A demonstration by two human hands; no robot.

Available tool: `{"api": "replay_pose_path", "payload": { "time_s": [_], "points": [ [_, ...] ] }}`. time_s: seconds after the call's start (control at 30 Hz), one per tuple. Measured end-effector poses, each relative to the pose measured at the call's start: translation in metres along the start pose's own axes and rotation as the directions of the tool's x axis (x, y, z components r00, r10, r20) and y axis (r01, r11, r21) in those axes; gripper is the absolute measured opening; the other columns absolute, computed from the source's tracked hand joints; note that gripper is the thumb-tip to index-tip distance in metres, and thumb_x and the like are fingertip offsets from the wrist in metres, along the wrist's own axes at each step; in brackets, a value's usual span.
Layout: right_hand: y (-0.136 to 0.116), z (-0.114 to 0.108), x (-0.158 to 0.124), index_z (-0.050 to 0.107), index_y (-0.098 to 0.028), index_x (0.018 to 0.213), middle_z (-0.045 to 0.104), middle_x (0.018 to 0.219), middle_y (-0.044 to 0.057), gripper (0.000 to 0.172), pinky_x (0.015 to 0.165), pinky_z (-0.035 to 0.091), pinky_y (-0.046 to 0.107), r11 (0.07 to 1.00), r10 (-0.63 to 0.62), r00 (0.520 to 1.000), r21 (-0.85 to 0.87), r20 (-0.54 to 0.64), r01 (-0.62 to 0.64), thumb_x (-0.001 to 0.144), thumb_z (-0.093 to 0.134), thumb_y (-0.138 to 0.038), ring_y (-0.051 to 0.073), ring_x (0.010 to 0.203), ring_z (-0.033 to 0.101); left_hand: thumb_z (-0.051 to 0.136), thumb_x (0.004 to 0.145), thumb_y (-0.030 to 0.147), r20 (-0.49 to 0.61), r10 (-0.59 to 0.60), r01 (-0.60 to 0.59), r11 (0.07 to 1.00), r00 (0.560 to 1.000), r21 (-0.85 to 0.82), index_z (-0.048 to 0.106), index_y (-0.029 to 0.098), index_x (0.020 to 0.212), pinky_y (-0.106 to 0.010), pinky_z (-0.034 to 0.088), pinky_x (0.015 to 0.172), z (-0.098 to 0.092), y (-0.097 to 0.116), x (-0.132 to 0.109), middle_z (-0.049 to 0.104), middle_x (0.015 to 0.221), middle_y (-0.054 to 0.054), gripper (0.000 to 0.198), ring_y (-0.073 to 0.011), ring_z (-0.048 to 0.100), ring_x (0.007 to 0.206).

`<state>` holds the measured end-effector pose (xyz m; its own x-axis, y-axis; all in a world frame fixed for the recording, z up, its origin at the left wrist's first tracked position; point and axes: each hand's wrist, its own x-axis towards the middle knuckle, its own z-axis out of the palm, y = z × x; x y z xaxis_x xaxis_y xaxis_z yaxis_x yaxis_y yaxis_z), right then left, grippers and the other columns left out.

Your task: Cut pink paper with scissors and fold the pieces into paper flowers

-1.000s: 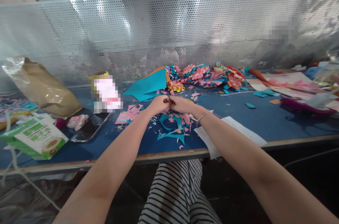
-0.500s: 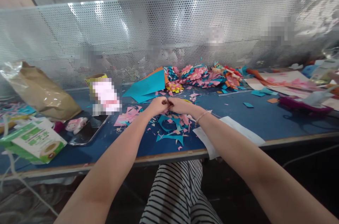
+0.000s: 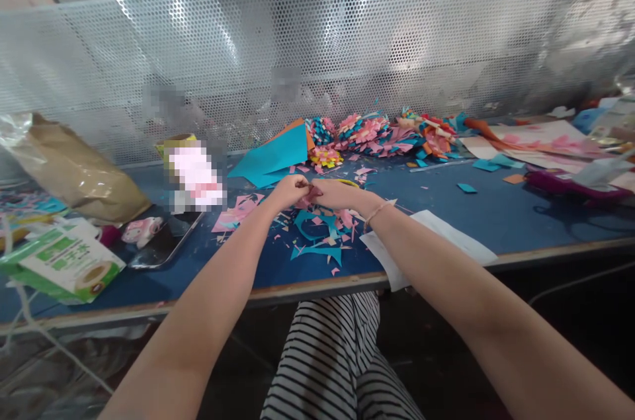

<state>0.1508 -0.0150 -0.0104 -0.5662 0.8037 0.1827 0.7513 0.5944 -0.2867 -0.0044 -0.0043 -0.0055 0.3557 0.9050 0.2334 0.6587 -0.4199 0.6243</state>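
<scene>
Over the scraps at mid-table, my left hand and my right hand are close together, fingers pinched. Between the fingertips is a small pink piece, which looks like paper or felt; its shape is mostly hidden. Below them lie a blue cut-out scrap and a blue offcut with a round hole. Pink scraps spread to the left of my left hand. Something thin and yellow shows just behind my right hand. Blue sheets lie beyond my hands.
Colourful layered flowers are heaped along the perforated metal screen. At left are a brown bag, a green-and-white box and a dark phone-like slab. White paper overhangs the front edge; a purple tool lies right.
My fingertips have moved slightly apart, and more of the pink piece shows between them. The camera view has tilted down a little.
</scene>
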Motion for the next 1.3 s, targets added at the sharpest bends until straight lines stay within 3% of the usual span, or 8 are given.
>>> {"api": "replay_pose_path", "payload": {
  "time_s": [0.17, 0.4, 0.63, 0.93, 1.3],
  "points": [
    [0.0042, 0.0011, 0.0031, 0.048, -0.016, 0.083, 0.06, 0.085, 0.009, 0.015, 0.058, 0.031, 0.025, 1.0, -0.009, 0.998, 0.013, -0.061, 0.01, 0.083, 0.042, -0.03, 0.016, 0.07, 0.051, 0.051, 0.067, 0.027, 0.013, -0.054, 0.055, 0.993, 0.998, -0.102, 0.05, 0.016, 0.065, -0.021, 0.037, 0.047, 0.0004, 0.0048, -0.0013, 0.05, 0.053, 0.002, 0.011, -0.0101, 0.049, 0.049],
    [0.004, -0.0001, 0.0012, 0.052, -0.016, 0.088, 0.061, 0.09, 0.009, 0.022, 0.063, 0.035, 0.024, 0.992, 0.007, 0.991, 0.129, -0.13, 0.01, 0.083, 0.045, -0.036, 0.017, 0.08, 0.054, 0.051, 0.072, 0.029, -0.038, -0.032, 0.025, 0.987, 0.999, -0.158, 0.05, 0.015, 0.066, -0.023, 0.04, 0.051, -0.0011, 0.0067, -0.0007, 0.051, 0.055, 0.001, 0.015, -0.0093, 0.05, 0.048],
    [0.0066, 0.0007, 0.0014, 0.053, -0.016, 0.088, 0.06, 0.088, 0.008, 0.032, 0.064, 0.036, 0.025, 0.978, -0.006, 0.991, 0.207, -0.134, 0.034, 0.085, 0.041, -0.046, 0.016, 0.078, 0.054, 0.053, 0.073, 0.03, -0.051, -0.009, 0.0, 0.984, 0.999, -0.177, 0.05, 0.016, 0.066, -0.022, 0.039, 0.05, 0.0003, 0.0063, -0.0019, 0.051, 0.054, 0.001, 0.017, -0.0088, 0.048, 0.048],
    [0.0029, -0.001, 0.0006, 0.052, -0.015, 0.087, 0.059, 0.085, 0.006, 0.017, 0.062, 0.035, 0.024, 0.987, 0.017, 0.991, 0.16, -0.131, 0.005, 0.083, 0.045, -0.029, 0.014, 0.074, 0.051, 0.052, 0.074, 0.034, -0.042, 0.018, -0.024, 0.989, 0.999, -0.145, 0.049, 0.016, 0.068, -0.024, 0.041, 0.053, 0.0014, 0.002, 0.001, 0.055, 0.057, -0.001, 0.019, -0.0112, 0.052, 0.051],
    [0.0032, -0.0014, -0.0005, 0.053, -0.014, 0.091, 0.06, 0.09, 0.008, 0.019, 0.064, 0.035, 0.023, 0.998, 0.003, 0.994, 0.064, -0.105, 0.004, 0.083, 0.046, -0.029, 0.014, 0.077, 0.053, 0.052, 0.074, 0.037, -0.016, -0.012, 0.01, 0.995, 1.0, -0.096, 0.05, 0.016, 0.068, -0.023, 0.04, 0.052, 0.0022, 0.0032, 0.0003, 0.055, 0.058, 0.0, 0.022, -0.0114, 0.053, 0.051]
  ]
}}
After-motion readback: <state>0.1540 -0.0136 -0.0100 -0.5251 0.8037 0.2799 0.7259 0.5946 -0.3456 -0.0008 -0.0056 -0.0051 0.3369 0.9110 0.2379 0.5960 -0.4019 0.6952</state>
